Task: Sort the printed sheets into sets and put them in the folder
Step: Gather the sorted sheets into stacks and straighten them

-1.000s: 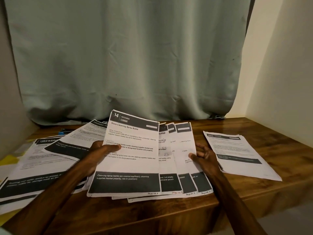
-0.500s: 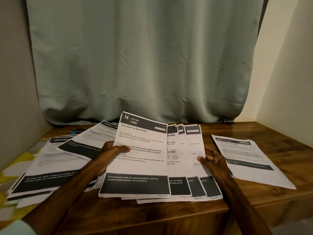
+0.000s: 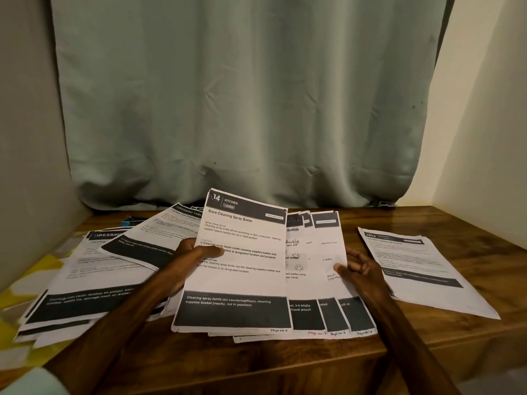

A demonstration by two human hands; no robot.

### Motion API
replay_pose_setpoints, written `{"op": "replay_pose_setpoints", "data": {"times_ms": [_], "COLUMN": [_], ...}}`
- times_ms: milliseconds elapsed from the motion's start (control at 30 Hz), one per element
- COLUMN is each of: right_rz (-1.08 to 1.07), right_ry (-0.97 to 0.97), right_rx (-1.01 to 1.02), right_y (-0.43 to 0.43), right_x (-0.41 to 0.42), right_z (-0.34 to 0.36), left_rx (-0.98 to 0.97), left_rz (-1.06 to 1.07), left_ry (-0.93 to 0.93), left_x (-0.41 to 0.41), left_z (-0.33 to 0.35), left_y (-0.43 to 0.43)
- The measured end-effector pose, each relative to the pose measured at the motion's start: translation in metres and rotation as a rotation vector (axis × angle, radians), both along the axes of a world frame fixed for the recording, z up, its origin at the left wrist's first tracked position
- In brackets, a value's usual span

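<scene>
In the head view, a wooden worktop (image 3: 285, 363) ran across the lower half, with a pale green curtain (image 3: 242, 95) hanging behind it and a cream wall (image 3: 484, 109) closing off the right side. The printed sheets lay in three groups.

At the centre, the left hand (image 3: 196, 252) gripped the top sheet (image 3: 236, 263), headed "Store Cleaning Spray Bottle". Its thumb lay across the printed face and its fingers were hidden behind the paper. That sheet was tilted up from the worktop and covered most of the fanned sheets (image 3: 313, 269) beneath it. Only their right strips and dark bottom bands showed, each with a handwritten page number.

The right hand (image 3: 359, 272) was relaxed, with its thumb resting on the right edge of the fan and its fingers loosely spread beside it.

A separate stack (image 3: 422, 269) sat just to the right of that hand, flat on the wood. On the left, a loose left pile (image 3: 94, 269) of overlapping sheets spread outward, and the left forearm crossed over its near corner.

Behind that pile, a small blue-and-dark object (image 3: 127, 222) was partly hidden by paper. A yellow-patterned surface (image 3: 42, 269) showed at the far left edge, under the sheets. A pale sleeve (image 3: 34, 383) filled the bottom left corner.
</scene>
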State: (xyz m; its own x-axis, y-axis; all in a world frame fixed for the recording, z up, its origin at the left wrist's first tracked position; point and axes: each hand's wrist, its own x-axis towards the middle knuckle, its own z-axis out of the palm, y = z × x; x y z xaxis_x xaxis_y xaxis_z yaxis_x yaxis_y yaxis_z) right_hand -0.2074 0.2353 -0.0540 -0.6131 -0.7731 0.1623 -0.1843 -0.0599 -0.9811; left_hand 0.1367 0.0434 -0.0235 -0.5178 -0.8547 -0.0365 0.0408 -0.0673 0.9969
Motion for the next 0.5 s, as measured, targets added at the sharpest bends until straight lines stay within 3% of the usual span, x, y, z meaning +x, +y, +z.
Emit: {"op": "replay_pose_setpoints", "data": {"times_ms": [500], "right_rz": [-0.006], "right_ry": [-0.039], "right_rx": [-0.007], "right_y": [-0.0025], "right_x": [-0.0038], "right_z": [-0.0032], "left_rx": [-0.015], "left_rz": [0.005], "left_ry": [0.005], "left_x": [0.0001], "left_z": [-0.0025], "left_y": [-0.0029]}}
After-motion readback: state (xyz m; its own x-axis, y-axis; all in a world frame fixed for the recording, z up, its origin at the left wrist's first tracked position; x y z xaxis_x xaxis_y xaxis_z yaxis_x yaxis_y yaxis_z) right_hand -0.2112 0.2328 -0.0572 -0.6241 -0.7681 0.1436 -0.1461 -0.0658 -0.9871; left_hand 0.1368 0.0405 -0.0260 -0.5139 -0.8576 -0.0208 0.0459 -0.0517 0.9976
